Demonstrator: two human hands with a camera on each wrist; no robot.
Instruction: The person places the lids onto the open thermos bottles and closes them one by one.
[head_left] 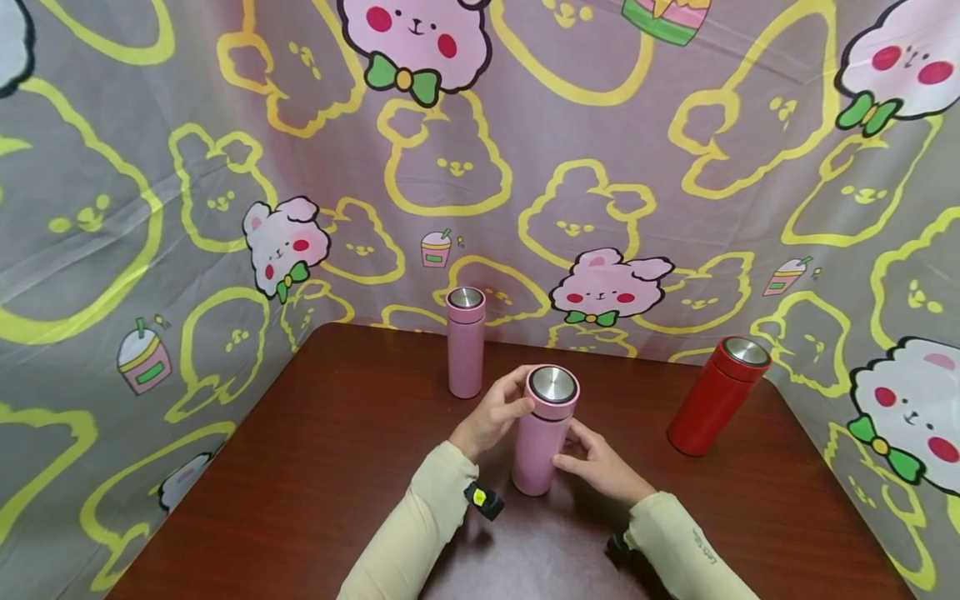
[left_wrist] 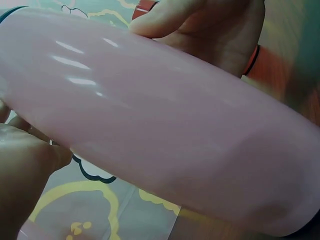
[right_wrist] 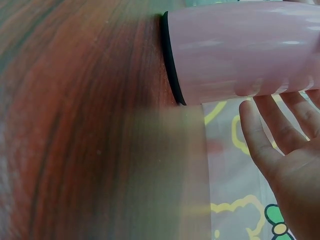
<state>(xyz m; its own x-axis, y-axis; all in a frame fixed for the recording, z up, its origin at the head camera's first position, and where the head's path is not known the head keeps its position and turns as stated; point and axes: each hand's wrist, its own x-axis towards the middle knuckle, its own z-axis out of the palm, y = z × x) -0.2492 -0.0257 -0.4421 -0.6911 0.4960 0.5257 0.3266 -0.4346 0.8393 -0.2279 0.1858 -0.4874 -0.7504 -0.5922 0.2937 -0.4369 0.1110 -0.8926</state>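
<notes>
A pink thermos flask (head_left: 542,454) with a steel-topped lid stands nearly upright in front of me, between both hands. Around its upper part, just below the lid, my left hand (head_left: 495,414) grips with the thumb at the front. Lower on the opposite side, my right hand (head_left: 606,468) holds the flask between thumb and fingers. The right wrist view shows the fingers (right_wrist: 280,122) of that hand spread along the pink wall, above a dark base ring. Whether the base fully touches the table cannot be told.
A second, slimmer pink thermos flask (head_left: 466,350) stands on the brown table (head_left: 337,450) at the back, left of the hands. Toward the right stands a red thermos flask (head_left: 712,404). A patterned cloth (head_left: 480,133) hangs around the table's back and sides.
</notes>
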